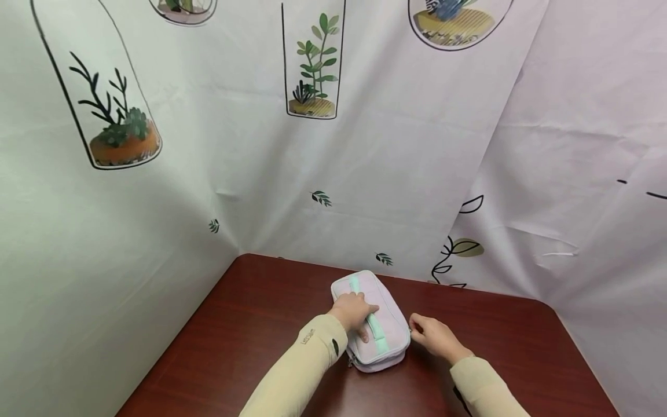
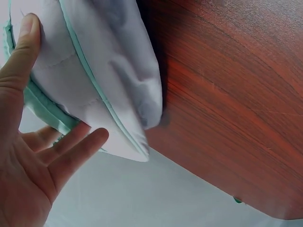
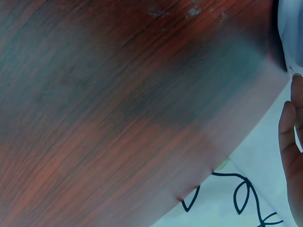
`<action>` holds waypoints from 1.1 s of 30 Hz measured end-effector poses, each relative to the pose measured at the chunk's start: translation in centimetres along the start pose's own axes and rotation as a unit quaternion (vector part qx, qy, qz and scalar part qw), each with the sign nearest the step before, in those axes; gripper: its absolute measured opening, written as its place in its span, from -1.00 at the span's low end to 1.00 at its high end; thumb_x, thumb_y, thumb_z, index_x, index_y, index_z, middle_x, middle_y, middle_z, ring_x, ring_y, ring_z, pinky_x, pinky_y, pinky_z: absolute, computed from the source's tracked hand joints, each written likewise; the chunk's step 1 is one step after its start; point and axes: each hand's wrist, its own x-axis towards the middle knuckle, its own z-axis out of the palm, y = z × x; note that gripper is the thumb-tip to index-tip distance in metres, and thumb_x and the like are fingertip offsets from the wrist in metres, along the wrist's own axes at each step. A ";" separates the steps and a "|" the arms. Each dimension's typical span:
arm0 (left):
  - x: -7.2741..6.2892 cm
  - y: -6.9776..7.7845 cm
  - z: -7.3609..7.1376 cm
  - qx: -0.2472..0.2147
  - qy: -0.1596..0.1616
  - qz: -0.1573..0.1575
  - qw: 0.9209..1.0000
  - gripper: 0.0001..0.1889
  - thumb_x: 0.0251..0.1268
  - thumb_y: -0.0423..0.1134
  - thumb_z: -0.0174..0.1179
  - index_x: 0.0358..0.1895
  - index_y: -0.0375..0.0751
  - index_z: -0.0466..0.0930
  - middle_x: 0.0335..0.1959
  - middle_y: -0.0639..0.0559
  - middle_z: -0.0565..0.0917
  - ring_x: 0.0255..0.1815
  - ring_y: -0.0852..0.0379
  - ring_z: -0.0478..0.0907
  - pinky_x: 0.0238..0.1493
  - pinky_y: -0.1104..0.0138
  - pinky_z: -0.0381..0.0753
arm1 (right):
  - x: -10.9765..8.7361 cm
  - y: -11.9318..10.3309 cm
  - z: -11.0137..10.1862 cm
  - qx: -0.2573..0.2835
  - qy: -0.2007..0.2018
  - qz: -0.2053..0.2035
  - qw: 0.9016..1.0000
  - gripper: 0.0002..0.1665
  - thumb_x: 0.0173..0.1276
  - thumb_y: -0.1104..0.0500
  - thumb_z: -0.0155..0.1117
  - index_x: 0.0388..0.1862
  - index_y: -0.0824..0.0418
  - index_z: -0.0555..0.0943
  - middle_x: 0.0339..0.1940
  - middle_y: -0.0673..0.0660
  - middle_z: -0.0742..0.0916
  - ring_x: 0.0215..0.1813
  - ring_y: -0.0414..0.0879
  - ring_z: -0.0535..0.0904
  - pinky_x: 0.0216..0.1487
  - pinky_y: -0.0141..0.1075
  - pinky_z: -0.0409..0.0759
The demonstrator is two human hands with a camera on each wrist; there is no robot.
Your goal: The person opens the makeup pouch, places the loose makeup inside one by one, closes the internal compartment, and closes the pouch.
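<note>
A pale pink zip pouch point(image 1: 393, 315) with a mint-green strap handle point(image 1: 376, 328) lies flat on the table. My left hand point(image 1: 352, 313) rests on its top, fingers spread about the handle. In the left wrist view the thumb point(image 2: 29, 42) presses the fabric, and the other fingers reach past the green strap with little bend. At the pouch's right edge, my right hand point(image 1: 435, 336) has its fingers bent and pinches what looks like a small zipper pull, mostly hidden by the fingertips. Another zipper pull point(image 1: 351, 361) hangs at the near left corner.
The dark red wooden table point(image 1: 271, 307) has rounded far corners. White cloth point(image 1: 385, 174) printed with plants and jars hangs behind it and along the sides, meeting the table's edge.
</note>
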 end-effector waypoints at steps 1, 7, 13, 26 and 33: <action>0.0 0.0 0.1 -0.002 0.004 -0.003 1.000 -0.12 -0.38 0.37 0.29 0.26 0.40 0.35 -0.01 0.05 0.53 -0.08 0.08 0.48 -0.18 0.27 0.47 | 0.0 0.0 0.0 0.001 0.000 0.002 1.000 -0.82 0.08 0.28 0.10 -0.51 0.00 0.35 -0.66 -0.13 0.36 -0.57 -0.29 0.26 -0.53 -0.38 0.26; 0.2 0.6 0.0 0.009 0.025 -0.020 0.999 -0.16 -0.31 0.41 0.25 0.22 0.24 0.43 -0.13 0.06 0.61 -0.13 0.09 0.52 -0.18 0.27 0.49 | -0.2 0.3 0.1 0.002 0.004 0.008 1.000 -0.79 0.09 0.28 0.13 -0.51 -0.01 0.35 -0.65 -0.13 0.36 -0.57 -0.28 0.26 -0.53 -0.38 0.26; 0.4 1.2 0.1 0.019 0.041 -0.039 0.998 -0.18 -0.24 0.44 0.17 0.20 0.16 0.47 -0.17 0.09 0.65 -0.17 0.12 0.55 -0.22 0.30 0.51 | -0.4 0.5 0.0 0.002 0.011 0.004 1.000 -0.77 0.10 0.28 0.14 -0.53 -0.01 0.33 -0.66 -0.13 0.35 -0.58 -0.29 0.25 -0.54 -0.38 0.25; 0.6 2.6 -0.1 0.033 0.053 -0.086 0.994 -0.28 -0.11 0.46 0.03 -0.01 -0.01 0.58 -0.31 0.07 0.67 -0.34 0.10 0.58 -0.51 0.26 0.51 | -0.8 0.9 0.3 0.015 0.010 0.015 1.000 -0.79 0.11 0.28 0.14 -0.52 0.01 0.34 -0.67 -0.13 0.35 -0.60 -0.30 0.24 -0.55 -0.39 0.25; 0.9 2.7 -0.1 0.040 0.054 -0.094 0.993 -0.36 -0.05 0.45 0.01 -0.22 -0.04 0.65 -0.43 0.11 0.66 -0.45 0.13 0.58 -0.60 0.25 0.47 | -0.9 0.6 0.6 0.023 0.014 0.009 1.000 -0.82 0.10 0.28 0.15 -0.50 0.04 0.37 -0.69 -0.14 0.33 -0.60 -0.31 0.24 -0.54 -0.40 0.25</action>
